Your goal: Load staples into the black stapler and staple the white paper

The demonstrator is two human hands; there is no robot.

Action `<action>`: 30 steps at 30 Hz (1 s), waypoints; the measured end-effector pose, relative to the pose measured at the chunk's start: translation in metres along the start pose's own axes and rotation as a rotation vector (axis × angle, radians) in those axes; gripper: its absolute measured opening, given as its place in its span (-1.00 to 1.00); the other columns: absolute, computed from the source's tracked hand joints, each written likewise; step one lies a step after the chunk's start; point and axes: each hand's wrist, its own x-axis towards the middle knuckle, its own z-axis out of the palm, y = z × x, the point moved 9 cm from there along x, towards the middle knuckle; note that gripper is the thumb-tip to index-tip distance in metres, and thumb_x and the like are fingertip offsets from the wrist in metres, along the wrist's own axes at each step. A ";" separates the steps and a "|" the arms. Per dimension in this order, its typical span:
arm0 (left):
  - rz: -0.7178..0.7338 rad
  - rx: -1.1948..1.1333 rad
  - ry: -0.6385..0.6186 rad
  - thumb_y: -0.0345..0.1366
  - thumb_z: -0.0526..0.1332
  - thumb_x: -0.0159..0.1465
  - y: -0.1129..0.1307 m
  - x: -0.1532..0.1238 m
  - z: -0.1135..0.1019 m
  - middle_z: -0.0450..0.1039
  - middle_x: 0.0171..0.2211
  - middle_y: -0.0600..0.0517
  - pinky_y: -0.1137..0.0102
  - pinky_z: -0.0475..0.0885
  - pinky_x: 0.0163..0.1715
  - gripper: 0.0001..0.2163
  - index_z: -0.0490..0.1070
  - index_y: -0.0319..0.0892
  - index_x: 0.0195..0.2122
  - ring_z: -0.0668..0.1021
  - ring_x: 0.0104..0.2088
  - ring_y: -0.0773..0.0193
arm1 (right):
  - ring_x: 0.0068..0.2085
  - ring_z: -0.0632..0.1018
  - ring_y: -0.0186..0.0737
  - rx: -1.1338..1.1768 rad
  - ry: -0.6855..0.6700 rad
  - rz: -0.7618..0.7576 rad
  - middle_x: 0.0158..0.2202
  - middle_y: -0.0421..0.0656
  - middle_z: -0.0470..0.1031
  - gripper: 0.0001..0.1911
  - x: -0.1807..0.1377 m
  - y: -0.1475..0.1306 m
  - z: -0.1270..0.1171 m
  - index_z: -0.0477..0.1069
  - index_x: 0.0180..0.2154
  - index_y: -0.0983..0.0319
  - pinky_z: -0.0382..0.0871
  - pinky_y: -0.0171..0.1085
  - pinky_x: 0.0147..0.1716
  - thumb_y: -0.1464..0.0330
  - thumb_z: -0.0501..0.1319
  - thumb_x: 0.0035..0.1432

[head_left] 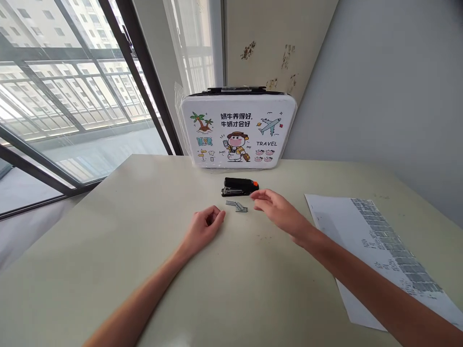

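A black stapler (238, 186) with an orange tip lies on its base on the table, its jaw end facing left. Just in front of it are several grey strips of staples (237, 206) in a small loose heap. My left hand (207, 226) rests on the tabletop left of the staples, fingers curled in and nothing visible in them. Close to the stapler's orange end hovers my right hand (275, 208), its fingers bent and slightly parted from the thumb, with nothing seen between them. Whether its fingertips touch the stapler is unclear.
A white case (238, 106) with cartoon prints and plastic wrap stands upright at the table's back edge. Printed paper (333, 221) lies at the right, partly under my right forearm. A window (72, 86) is on the left, a grey wall (379, 86) on the right.
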 end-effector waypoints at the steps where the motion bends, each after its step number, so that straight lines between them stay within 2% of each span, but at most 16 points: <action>1: 0.005 0.012 -0.001 -0.02 0.10 0.45 0.001 -0.001 0.001 0.11 -0.58 0.19 0.44 0.12 -0.50 -0.62 0.29 -0.15 -0.44 0.17 -0.53 0.37 | 0.17 0.56 0.00 -0.059 0.004 -0.045 0.20 -0.11 0.50 -0.75 -0.007 0.002 -0.007 0.50 0.00 0.06 0.41 0.04 0.19 0.21 0.20 0.33; 4: 0.029 0.063 -0.009 -0.08 0.12 0.45 0.004 -0.006 0.003 0.20 -0.55 0.17 0.43 0.18 -0.48 -0.67 0.33 -0.14 -0.42 0.23 -0.52 0.36 | 0.17 0.56 0.03 -0.264 0.023 -0.165 0.22 -0.11 0.51 -0.68 -0.033 0.015 -0.037 0.49 0.05 0.03 0.53 -0.07 0.02 0.10 0.14 0.38; 6: 0.102 0.159 -0.013 -0.13 0.13 0.46 0.010 -0.008 0.006 0.33 -0.48 0.13 0.41 0.26 -0.43 -0.74 0.40 -0.13 -0.34 0.33 -0.48 0.33 | 0.17 0.55 0.05 -0.452 0.100 -0.217 0.26 -0.12 0.47 -0.63 -0.052 0.029 -0.068 0.45 0.12 -0.02 0.58 -0.16 -0.17 0.04 0.11 0.40; 8: 0.243 0.281 -0.009 -0.16 0.13 0.47 0.023 -0.006 0.009 0.46 -0.30 0.04 0.37 0.38 -0.29 -0.81 0.47 -0.11 -0.18 0.46 -0.33 0.25 | 0.16 0.56 0.03 -0.611 0.203 -0.233 0.29 -0.17 0.44 -0.61 -0.071 0.048 -0.101 0.42 0.14 -0.07 0.58 -0.18 -0.24 0.01 0.07 0.41; 11: 0.445 0.424 -0.026 -0.17 0.11 0.50 0.038 0.004 0.018 0.47 -0.04 -0.08 0.20 0.42 0.00 -0.76 0.45 -0.06 0.10 0.50 -0.06 0.10 | 0.08 0.61 0.01 -0.737 0.347 -0.196 0.28 -0.21 0.45 -0.62 -0.095 0.082 -0.147 0.44 0.12 -0.10 0.59 -0.16 -0.27 0.00 0.05 0.42; 13: 0.491 0.487 -0.059 -0.14 0.09 0.51 0.038 0.017 0.025 0.45 -0.04 -0.10 0.15 0.43 0.03 -0.70 0.42 -0.03 0.18 0.51 -0.06 0.08 | 0.02 0.64 0.01 -0.766 0.407 -0.153 0.28 -0.22 0.46 -0.61 -0.108 0.104 -0.168 0.44 0.11 -0.11 0.58 -0.17 -0.36 -0.02 0.04 0.40; 15: 0.486 0.513 -0.086 -0.11 0.08 0.52 0.035 0.031 0.031 0.44 -0.12 -0.08 0.17 0.47 -0.01 -0.70 0.45 -0.03 0.16 0.53 -0.13 0.10 | 0.03 0.64 0.03 -0.772 0.446 -0.123 0.27 -0.22 0.47 -0.59 -0.120 0.123 -0.183 0.44 0.10 -0.12 0.57 -0.17 -0.41 -0.06 0.03 0.39; 18: 0.457 0.523 -0.063 -0.07 0.06 0.53 0.031 0.042 0.035 0.45 -0.17 -0.05 0.21 0.48 -0.08 -0.70 0.51 -0.05 0.04 0.56 -0.18 0.12 | 0.13 0.59 0.08 -0.782 0.503 -0.109 0.28 -0.25 0.46 -0.56 -0.138 0.147 -0.201 0.45 0.10 -0.12 0.63 -0.10 -0.29 -0.09 0.04 0.36; 21: 0.431 0.527 0.001 -0.05 0.04 0.53 0.031 0.042 0.031 0.49 -0.17 -0.05 0.22 0.48 -0.13 -0.69 0.47 -0.07 0.07 0.57 -0.21 0.11 | 0.26 0.50 0.16 -0.824 0.551 -0.084 0.37 -0.25 0.36 -0.49 -0.155 0.170 -0.214 0.39 0.21 -0.11 0.63 0.07 -0.08 -0.10 0.03 0.36; 23: 0.410 0.526 0.020 -0.03 0.05 0.52 0.032 0.035 0.027 0.50 -0.24 -0.01 0.27 0.47 -0.20 -0.68 0.43 -0.07 0.10 0.57 -0.28 0.14 | 0.34 0.40 0.22 -0.878 0.530 -0.107 0.44 -0.24 0.25 -0.42 -0.163 0.182 -0.211 0.31 0.31 -0.08 0.53 0.21 0.11 -0.09 0.01 0.38; 25: 0.371 0.524 0.006 -0.03 0.06 0.51 0.031 0.027 0.023 0.46 -0.33 0.06 0.34 0.43 -0.31 -0.69 0.42 -0.06 0.08 0.53 -0.39 0.21 | 0.44 0.24 0.24 -0.943 0.468 -0.164 0.50 -0.23 0.11 -0.36 -0.168 0.189 -0.199 0.19 0.40 -0.04 0.28 0.30 0.32 -0.06 -0.02 0.40; 27: 0.329 0.516 -0.022 -0.04 0.06 0.50 0.029 0.016 0.019 0.41 -0.41 0.11 0.39 0.37 -0.39 -0.70 0.43 -0.06 0.06 0.46 -0.47 0.27 | 0.49 0.10 0.21 -1.001 0.427 -0.197 0.54 -0.24 -0.04 -0.33 -0.173 0.193 -0.184 0.04 0.48 -0.01 0.04 0.31 0.43 -0.02 -0.06 0.44; 30: 0.311 0.502 -0.052 -0.06 0.05 0.49 0.028 0.000 0.013 0.38 -0.45 0.15 0.42 0.33 -0.42 -0.72 0.45 -0.07 0.00 0.40 -0.52 0.32 | 0.51 0.04 0.16 -1.058 0.452 -0.192 0.55 -0.26 -0.11 -0.31 -0.180 0.190 -0.168 -0.10 0.51 -0.03 -0.01 0.28 0.45 0.00 -0.09 0.46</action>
